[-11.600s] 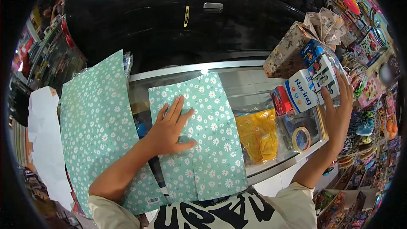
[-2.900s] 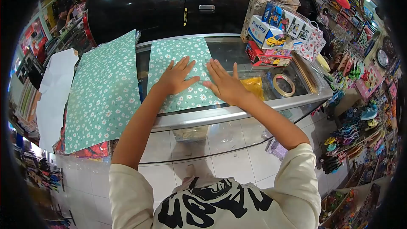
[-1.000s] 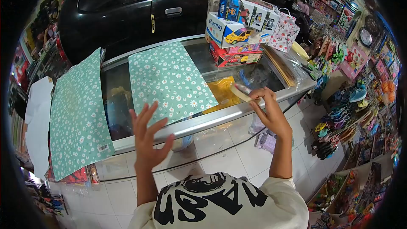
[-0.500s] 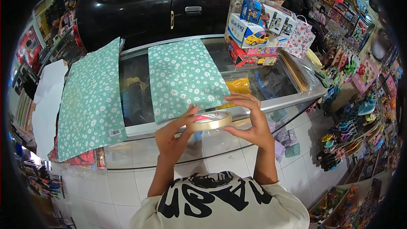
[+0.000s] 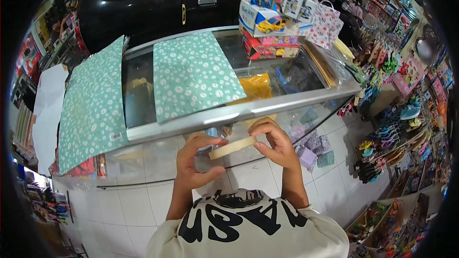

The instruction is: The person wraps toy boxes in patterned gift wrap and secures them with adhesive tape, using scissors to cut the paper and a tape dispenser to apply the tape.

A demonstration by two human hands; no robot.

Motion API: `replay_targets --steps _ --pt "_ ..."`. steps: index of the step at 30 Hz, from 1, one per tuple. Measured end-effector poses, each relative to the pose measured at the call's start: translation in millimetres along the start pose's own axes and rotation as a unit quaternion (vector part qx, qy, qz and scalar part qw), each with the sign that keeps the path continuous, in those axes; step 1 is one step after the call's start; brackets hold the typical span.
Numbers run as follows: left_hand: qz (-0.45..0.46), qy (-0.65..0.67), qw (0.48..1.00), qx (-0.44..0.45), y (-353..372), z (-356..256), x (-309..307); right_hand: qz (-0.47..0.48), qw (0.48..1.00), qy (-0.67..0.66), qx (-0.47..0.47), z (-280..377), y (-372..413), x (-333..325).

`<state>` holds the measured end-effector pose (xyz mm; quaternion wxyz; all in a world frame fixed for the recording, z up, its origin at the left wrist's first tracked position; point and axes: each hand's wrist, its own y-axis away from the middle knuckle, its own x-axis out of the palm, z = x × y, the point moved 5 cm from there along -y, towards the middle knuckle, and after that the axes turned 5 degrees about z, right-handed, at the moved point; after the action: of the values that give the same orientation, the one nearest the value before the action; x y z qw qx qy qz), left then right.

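A roll of clear tape [image 5: 233, 147] is seen edge-on in front of the counter, its right end raised. My right hand [image 5: 275, 142] pinches that right end between thumb and fingers. At the roll's left end is my left hand [image 5: 197, 160], with thumb and fingers spread apart around it. Beyond the hands, a green daisy-patterned sheet [image 5: 193, 76] lies on the glass counter [image 5: 215, 114]. A larger sheet of the same pattern [image 5: 95, 107] lies to the left, with a barcode label near its lower corner.
Toy boxes [image 5: 272, 24] are stacked at the counter's back right, beside a floral paper bag [image 5: 326, 27]. A black car [image 5: 158, 9] stands behind the counter. White paper [image 5: 47, 110] lies at far left. Hanging goods [image 5: 382, 138] fill the right side.
The tape roll has moved down and tilted, from above the sheet's near edge to in front of the counter. My left hand has opened its grip. The view has shifted slightly.
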<state>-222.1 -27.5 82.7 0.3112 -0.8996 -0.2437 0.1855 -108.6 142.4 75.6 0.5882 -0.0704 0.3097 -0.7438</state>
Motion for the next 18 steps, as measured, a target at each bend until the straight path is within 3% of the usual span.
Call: replay_targets --steps 3,4,7,10,13,18 --pt "0.03 -0.124 0.99 -0.065 3.4 -20.9 34.1 0.035 0.999 -0.015 0.018 1.9 21.4 -10.7" --pt "0.004 -0.183 0.982 -0.044 7.3 -20.4 46.5 0.04 0.999 -0.002 0.012 7.4 27.7 -13.9" --pt "-0.045 -0.04 0.977 -0.203 31.4 -6.0 80.5 0.019 0.998 0.052 0.04 20.0 45.4 -24.1" --pt "-0.066 -0.001 0.969 -0.24 47.1 -5.4 116.0 0.003 0.997 0.043 0.063 7.4 75.1 -30.9" --pt "-0.104 0.074 0.951 -0.283 59.2 -13.0 149.6 -0.056 0.985 -0.119 0.112 -15.7 109.5 -28.2" --pt "-0.127 0.162 0.932 -0.297 69.5 -11.5 174.0 -0.035 0.975 -0.195 0.105 -25.8 143.9 -23.9"
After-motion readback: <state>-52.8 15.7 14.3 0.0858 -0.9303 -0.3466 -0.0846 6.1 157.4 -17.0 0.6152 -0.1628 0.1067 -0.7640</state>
